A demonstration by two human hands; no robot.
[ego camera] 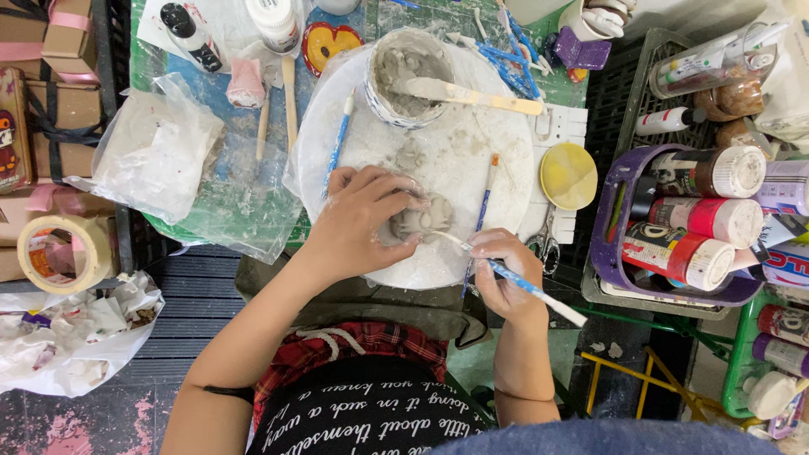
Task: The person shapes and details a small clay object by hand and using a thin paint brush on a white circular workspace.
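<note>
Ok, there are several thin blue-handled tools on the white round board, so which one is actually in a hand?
The blue-and-white brush gripped in the right hand, tip at the small clay piece. The other two lie loose on the white board.

We see the clay piece [421, 221] on the round board [472, 160], with the cup [407, 77] at its 12 o'clock. The tape roll [66, 253] lies at 9 o'clock, the bottle basket [608, 221] at 3 o'clock.

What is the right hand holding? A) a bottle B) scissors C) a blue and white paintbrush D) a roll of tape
C: the right hand grips a thin blue and white paintbrush, its tip reaching the small clay piece that the left hand steadies.
</note>
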